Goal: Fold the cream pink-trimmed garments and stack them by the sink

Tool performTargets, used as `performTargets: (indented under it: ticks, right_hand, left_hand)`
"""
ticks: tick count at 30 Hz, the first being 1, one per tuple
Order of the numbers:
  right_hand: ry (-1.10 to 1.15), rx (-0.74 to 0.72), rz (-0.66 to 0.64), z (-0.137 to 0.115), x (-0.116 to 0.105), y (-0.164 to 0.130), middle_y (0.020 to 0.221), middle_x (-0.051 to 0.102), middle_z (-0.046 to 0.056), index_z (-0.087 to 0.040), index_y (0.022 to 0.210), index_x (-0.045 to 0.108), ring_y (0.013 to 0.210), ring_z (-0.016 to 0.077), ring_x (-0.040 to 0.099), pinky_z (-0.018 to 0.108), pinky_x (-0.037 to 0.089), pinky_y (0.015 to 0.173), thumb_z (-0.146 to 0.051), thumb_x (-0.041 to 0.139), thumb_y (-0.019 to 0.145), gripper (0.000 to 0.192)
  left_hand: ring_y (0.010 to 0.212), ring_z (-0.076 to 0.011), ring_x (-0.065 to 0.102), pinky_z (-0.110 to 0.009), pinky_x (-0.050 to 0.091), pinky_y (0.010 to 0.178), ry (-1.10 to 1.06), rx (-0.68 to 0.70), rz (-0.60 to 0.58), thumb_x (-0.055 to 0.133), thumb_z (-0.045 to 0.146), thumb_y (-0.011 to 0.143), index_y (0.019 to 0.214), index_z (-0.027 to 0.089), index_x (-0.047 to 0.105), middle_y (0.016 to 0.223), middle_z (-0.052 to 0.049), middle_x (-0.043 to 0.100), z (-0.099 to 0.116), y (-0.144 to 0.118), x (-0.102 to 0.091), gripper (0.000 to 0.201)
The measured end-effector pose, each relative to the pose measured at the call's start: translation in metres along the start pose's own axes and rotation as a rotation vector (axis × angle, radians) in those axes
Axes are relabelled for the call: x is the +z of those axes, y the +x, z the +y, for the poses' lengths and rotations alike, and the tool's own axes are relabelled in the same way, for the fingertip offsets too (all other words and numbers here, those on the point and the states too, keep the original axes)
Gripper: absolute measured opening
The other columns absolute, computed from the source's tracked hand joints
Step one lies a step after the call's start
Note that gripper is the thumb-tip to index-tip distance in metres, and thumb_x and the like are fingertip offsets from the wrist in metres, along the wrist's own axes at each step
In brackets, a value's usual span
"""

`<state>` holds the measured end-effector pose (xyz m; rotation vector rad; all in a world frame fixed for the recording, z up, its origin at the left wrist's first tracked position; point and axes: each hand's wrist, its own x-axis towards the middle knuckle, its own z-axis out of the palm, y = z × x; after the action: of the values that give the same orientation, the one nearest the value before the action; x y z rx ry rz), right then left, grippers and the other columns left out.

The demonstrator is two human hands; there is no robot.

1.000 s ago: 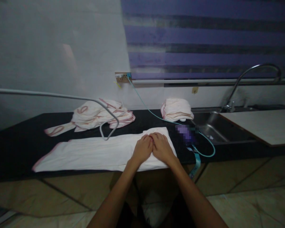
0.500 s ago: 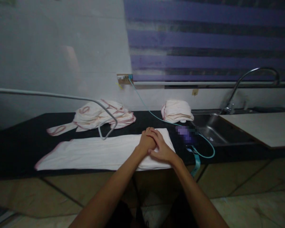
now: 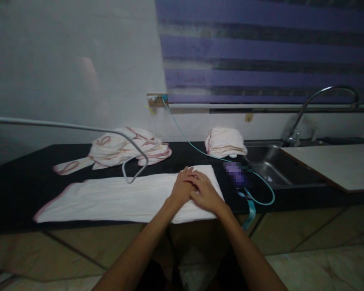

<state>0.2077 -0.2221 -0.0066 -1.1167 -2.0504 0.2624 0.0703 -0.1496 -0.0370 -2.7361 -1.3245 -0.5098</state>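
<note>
A long white towel (image 3: 118,200) with a pinkish edge lies along the front of the counter, its right end folded over into a thicker layer. My left hand (image 3: 181,190) rests flat on that folded end, fingers stretched away from me. Overlapping it from the right is my right hand (image 3: 205,195), also open, its fingers lying across the back of the left one. Neither hand grips anything; both seem to press on the cloth. Part of the left hand's fingers is hidden under the right.
Behind lie a loose heap of similar towels (image 3: 121,149) and a folded stack of towels (image 3: 226,142). A phone (image 3: 235,173), partly blurred, sits right of my hands with a teal cable (image 3: 188,141). A bent metal rod (image 3: 106,130) reaches over the left; right are a sink (image 3: 282,167) and board (image 3: 336,161).
My hands have shifted slightly left and toward me over the folded end, and the left hand lies flatter. The view has moved a little; the towels keep their places on the counter.
</note>
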Motion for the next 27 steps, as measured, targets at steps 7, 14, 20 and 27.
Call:
performTargets:
  ticks: [7,14,20,27]
  right_hand:
    - [-0.348,0.175,-0.148,0.002,0.008,-0.004,0.155,0.048,0.018,-0.018,0.146,0.055,0.149,0.0323,0.033,0.057,0.018,0.124,-0.023,0.052,0.092,0.055]
    - [-0.427,0.177,-0.144,-0.004,0.009,-0.003,0.155,0.051,0.016,-0.021,0.142,0.060,0.147,0.0330,0.039,0.055,0.023,0.122,-0.039,0.047,0.103,0.046]
    - [-0.336,0.201,-0.034,-0.005,0.006,-0.001,0.137,0.067,0.014,-0.012,0.132,0.067,0.133,0.0240,0.055,0.041,0.030,0.121,-0.024,0.032,0.108,0.044]
    - [-0.139,0.265,0.120,-0.005,0.000,-0.001,0.123,0.072,0.017,-0.009,0.120,0.070,0.118,0.0223,0.064,0.033,0.044,0.108,-0.015,0.041,0.100,0.036]
  left_hand:
    - [0.149,-0.0414,0.037,-0.065,0.030,0.119,0.097,-0.235,0.003,0.033,0.047,0.105,0.156,0.017,0.045,0.162,-0.016,0.042,-0.050,-0.051,-0.026,0.060]
    - [0.150,-0.0363,0.039,-0.060,0.030,0.122,0.037,-0.159,0.025,0.033,0.045,0.105,0.151,0.014,0.051,0.159,-0.016,0.046,-0.080,-0.061,-0.033,0.059]
    - [0.147,-0.0285,0.044,-0.055,0.035,0.123,-0.204,-0.038,0.265,0.033,0.040,0.106,0.133,0.016,0.067,0.147,-0.014,0.060,-0.046,-0.045,-0.038,0.049]
    - [0.142,-0.0204,0.051,-0.045,0.036,0.126,-0.527,0.055,0.284,0.032,0.029,0.106,0.141,0.014,0.061,0.147,-0.011,0.061,0.028,-0.034,-0.035,0.048]
